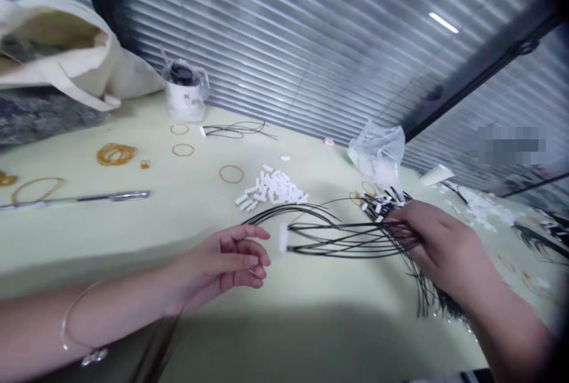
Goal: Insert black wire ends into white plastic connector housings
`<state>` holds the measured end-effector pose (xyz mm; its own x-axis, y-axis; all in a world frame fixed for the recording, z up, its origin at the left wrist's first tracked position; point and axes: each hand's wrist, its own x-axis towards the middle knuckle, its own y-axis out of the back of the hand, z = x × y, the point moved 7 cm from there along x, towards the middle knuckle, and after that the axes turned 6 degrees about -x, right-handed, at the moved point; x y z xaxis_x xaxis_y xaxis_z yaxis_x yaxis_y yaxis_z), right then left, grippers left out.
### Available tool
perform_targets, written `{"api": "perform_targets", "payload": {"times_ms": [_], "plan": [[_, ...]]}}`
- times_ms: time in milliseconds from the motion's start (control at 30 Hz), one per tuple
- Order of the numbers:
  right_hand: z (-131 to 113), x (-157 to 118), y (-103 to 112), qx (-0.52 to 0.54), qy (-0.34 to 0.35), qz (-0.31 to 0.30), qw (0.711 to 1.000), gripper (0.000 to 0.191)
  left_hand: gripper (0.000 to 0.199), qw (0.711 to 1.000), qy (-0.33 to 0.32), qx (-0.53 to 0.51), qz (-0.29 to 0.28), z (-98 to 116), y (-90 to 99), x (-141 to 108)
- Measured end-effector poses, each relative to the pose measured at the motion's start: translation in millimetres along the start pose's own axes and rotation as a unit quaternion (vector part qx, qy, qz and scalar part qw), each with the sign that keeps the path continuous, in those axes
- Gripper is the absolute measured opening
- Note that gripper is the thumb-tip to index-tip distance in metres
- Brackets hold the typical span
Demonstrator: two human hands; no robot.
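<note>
My right hand [438, 246] is closed around a bundle of thin black wires [347, 241], held level above the table. The wires run leftward into a small white connector [283, 238] at their end. Just left of that connector is my left hand [242, 258], its fingers curved and apart, with nothing visible in them. A small gap separates its fingertips from the connector. Behind the hands lies a pile of small white pieces [275, 186]. More black wires [284, 210] arc across the table behind my left hand. Loose wire ends hang below my right hand.
A pen [120, 195] and yellow rubber bands [115, 154] lie at left. Behind them stand a cloth bag [84, 69] and a plastic-wrapped white container [185, 98]. A clear plastic bag [377, 152] sits by the blinds. Another wire bundle [235, 130] lies farther back.
</note>
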<state>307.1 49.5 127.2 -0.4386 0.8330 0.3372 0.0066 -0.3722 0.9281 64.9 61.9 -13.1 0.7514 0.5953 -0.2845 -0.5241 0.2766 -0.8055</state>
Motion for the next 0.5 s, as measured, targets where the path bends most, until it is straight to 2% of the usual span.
{"api": "perform_targets", "payload": {"times_ms": [67,100,133,167,200,267,333,367,400,433,500], "plan": [[27,-19,3,0.046,-0.089,0.018,0.995,0.005,0.030,0.998,0.000,0.055,-0.019,-2,-1.8,-2],[40,-27,1,0.112,-0.149,0.044,0.981,0.004,0.029,0.996,0.000,0.085,-0.029,-3,-2.8,-3],[50,-35,-5,0.208,-0.203,0.068,0.954,0.007,0.027,0.993,0.000,0.114,-0.038,-4,-3.7,-3],[56,-39,-14,0.323,-0.242,0.099,0.910,0.012,0.027,0.989,-0.003,0.139,-0.044,-5,-4.0,-3],[56,-38,-25,0.394,-0.254,0.117,0.875,0.021,0.028,0.987,-0.007,0.158,-0.042,-6,-3.3,-3],[44,-26,-48,0.482,-0.246,0.128,0.831,0.038,0.030,0.980,-0.031,0.196,-0.029,-5,-0.6,-1],[26,-5,-69,0.563,-0.231,0.126,0.783,0.043,0.030,0.957,-0.075,0.281,-0.006,1,2.5,-1],[15,7,-78,0.599,-0.224,0.122,0.759,0.044,0.029,0.930,-0.105,0.353,0.006,4,2.9,-3],[5,18,-85,0.631,-0.218,0.119,0.735,0.045,0.030,0.887,-0.134,0.441,0.011,8,1.5,-5],[-5,29,-90,0.660,-0.213,0.114,0.712,0.045,0.032,0.830,-0.161,0.534,0.008,10,-1.6,-8],[-22,47,-98,0.704,-0.205,0.107,0.672,0.045,0.041,0.691,-0.202,0.694,-0.007,10,-9.0,-15]]}}
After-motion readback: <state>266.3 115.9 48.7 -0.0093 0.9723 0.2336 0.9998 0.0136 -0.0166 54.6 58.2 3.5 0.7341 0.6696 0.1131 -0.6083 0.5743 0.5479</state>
